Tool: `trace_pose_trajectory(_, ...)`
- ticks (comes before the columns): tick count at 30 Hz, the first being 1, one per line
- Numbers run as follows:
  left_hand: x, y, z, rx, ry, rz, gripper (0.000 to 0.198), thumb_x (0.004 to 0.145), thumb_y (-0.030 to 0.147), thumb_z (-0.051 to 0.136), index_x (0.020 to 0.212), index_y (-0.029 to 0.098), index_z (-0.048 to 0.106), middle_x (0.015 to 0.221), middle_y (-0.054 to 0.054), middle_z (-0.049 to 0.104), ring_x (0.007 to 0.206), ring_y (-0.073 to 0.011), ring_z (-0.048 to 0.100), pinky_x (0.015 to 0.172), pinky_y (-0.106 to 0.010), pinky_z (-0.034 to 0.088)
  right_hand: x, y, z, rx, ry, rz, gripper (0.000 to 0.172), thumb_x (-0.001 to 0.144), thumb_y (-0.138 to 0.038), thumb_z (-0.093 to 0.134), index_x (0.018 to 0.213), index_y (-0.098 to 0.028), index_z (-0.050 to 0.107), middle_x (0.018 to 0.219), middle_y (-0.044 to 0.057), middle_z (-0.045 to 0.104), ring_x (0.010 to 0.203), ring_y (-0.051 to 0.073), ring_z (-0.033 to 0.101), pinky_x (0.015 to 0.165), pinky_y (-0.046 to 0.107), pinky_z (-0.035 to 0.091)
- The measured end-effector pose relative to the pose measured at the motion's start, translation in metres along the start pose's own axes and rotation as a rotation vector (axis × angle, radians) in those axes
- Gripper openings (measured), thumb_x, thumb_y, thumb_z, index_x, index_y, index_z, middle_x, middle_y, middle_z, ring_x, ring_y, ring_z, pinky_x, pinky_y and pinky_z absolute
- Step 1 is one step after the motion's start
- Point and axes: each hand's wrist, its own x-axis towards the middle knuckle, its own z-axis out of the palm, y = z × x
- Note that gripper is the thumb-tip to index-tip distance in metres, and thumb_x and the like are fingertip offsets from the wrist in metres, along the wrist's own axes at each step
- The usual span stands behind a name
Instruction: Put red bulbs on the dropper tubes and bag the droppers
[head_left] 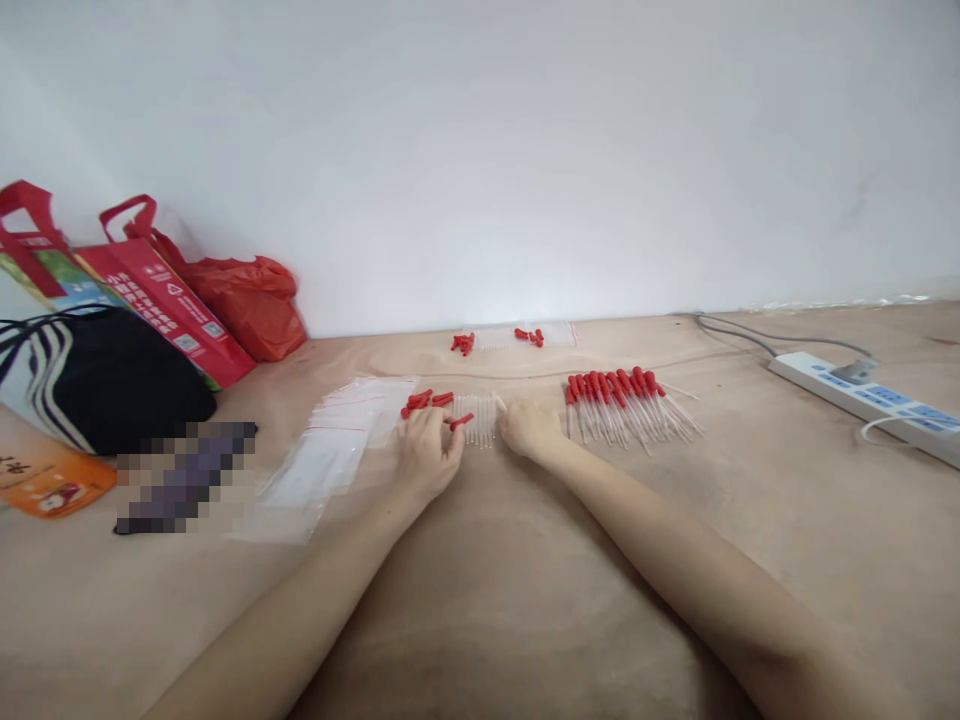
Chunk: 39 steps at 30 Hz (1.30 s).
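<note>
Where the hands meet: tubes (476, 418), clear and thin, lie in a short row side by side on the bench (487, 600), mid-width and well back from the near edge.
Left hand (427, 452): fingers curled, thumb and forefinger pressed on one red cap (461, 421), its tip at the row's left end; the wrist rests on the bench, likely for steadiness.
Right hand (529, 428): loosely curled, touching the row's right end; whether it pinches a tube I cannot tell.
Caps (424, 401): small loose red heap just behind the left hand, within finger reach.
Droppers (626, 405): capped tubes, fanned in a row just right of the right hand, red ends to the wall, tips to the person; apparently kept apart from the bare tubes.
Sleeves (330, 452): clear plastic bags, flat and overlapping, just left of the left hand.
Packs (517, 336): two flat clear lots with red pieces, at the wall, well apart from the hands.
Power strip (862, 398): far right, its cable (750, 338) along the wall.
Totes (165, 295): red, far left against the wall, a black bag (97, 380) before them.
Open room: bare bench between the forearms and toward the near edge; the right side open up to the strip; the left crowded.
</note>
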Motion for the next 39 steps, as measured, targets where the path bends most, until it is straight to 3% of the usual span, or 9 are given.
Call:
trace_pose_trajectory(4, -0.009, 0.016, -0.001, -0.145, -0.098, 0.058, 0.014, 0.081, 0.019, 0.043, 0.091, 0.016, 0.053, 0.084, -0.005, 0.06, 0.083, -0.02, 0.053, 0.075, -0.033, 0.035, -0.018, 0.022, -0.014, 0.005, 0.04, -0.001, 0.024, 0.085, -0.02, 0.032, 0.096, -0.007, 0.049, 0.085, 0.02, 0.061, 0.078, 0.025, 0.058, 0.065, 0.035, 0.042)
trace_pose_trajectory(5, -0.01, 0.019, -0.001, -0.15, -0.121, 0.061, 0.019, 0.083, 0.018, 0.041, 0.097, 0.016, 0.052, 0.087, -0.005, 0.06, 0.085, -0.02, 0.053, 0.076, -0.034, 0.034, -0.026, 0.031, -0.018, 0.024, 0.043, -0.043, 0.022, 0.086, -0.021, 0.031, 0.097, -0.01, 0.047, 0.084, 0.016, 0.061, 0.075, 0.022, 0.058, 0.064, 0.032, 0.042)
trace_pose_trajectory(8, -0.013, 0.03, 0.0, -0.175, -0.218, 0.072, 0.024, 0.086, 0.018, 0.037, 0.103, 0.021, 0.054, 0.091, -0.004, 0.06, 0.088, -0.019, 0.052, 0.077, -0.034, 0.032, -0.05, 0.063, -0.025, 0.233, 0.075, -0.4, 0.015, 0.086, -0.021, 0.032, 0.094, -0.016, 0.044, 0.084, 0.009, 0.06, 0.073, 0.017, 0.056, 0.064, 0.028, 0.043)
trace_pose_trajectory(12, -0.016, 0.041, 0.004, -0.233, -0.3, 0.099, 0.017, 0.087, 0.025, 0.041, 0.088, 0.023, 0.058, 0.087, 0.0, 0.062, 0.086, -0.0174, 0.053, 0.077, -0.033, 0.028, -0.076, 0.088, -0.023, 0.269, 0.21, -0.478, 0.022, 0.086, -0.018, 0.032, 0.103, -0.018, 0.047, 0.093, 0.01, 0.06, 0.083, 0.017, 0.056, 0.071, 0.03, 0.043)
trace_pose_trajectory(19, -0.018, 0.047, 0.006, -0.276, -0.298, 0.146, 0.013, 0.087, 0.026, 0.043, 0.089, 0.023, 0.055, 0.086, 0.002, 0.064, 0.084, -0.0152, 0.054, 0.079, -0.033, 0.024, -0.083, 0.078, -0.01, 0.206, 0.231, -0.513, 0.02, 0.088, -0.022, 0.036, 0.094, -0.018, 0.054, 0.078, 0.004, 0.062, 0.07, 0.014, 0.056, 0.068, 0.03, 0.036)
trace_pose_trajectory(28, -0.019, 0.048, 0.005, -0.313, -0.263, 0.204, 0.01, 0.086, 0.026, 0.045, 0.089, 0.023, 0.054, 0.085, 0.005, 0.065, 0.082, -0.0135, 0.057, 0.082, -0.033, 0.022, -0.084, 0.078, -0.009, 0.192, 0.248, -0.546, 0.018, 0.088, -0.021, 0.038, 0.091, -0.017, 0.055, 0.072, 0.002, 0.06, 0.064, 0.012, 0.052, 0.068, 0.029, 0.032)
trace_pose_trajectory(39, -0.019, 0.047, 0.009, -0.314, -0.238, 0.254, 0.018, 0.088, 0.025, 0.042, 0.098, 0.024, 0.057, 0.088, 0.001, 0.066, 0.084, -0.0137, 0.057, 0.083, -0.034, 0.023, -0.084, 0.076, -0.01, 0.178, 0.287, -0.563, 0.017, 0.086, -0.021, 0.04, 0.089, -0.018, 0.056, 0.069, 0.001, 0.06, 0.06, 0.011, 0.049, 0.069, 0.029, 0.029)
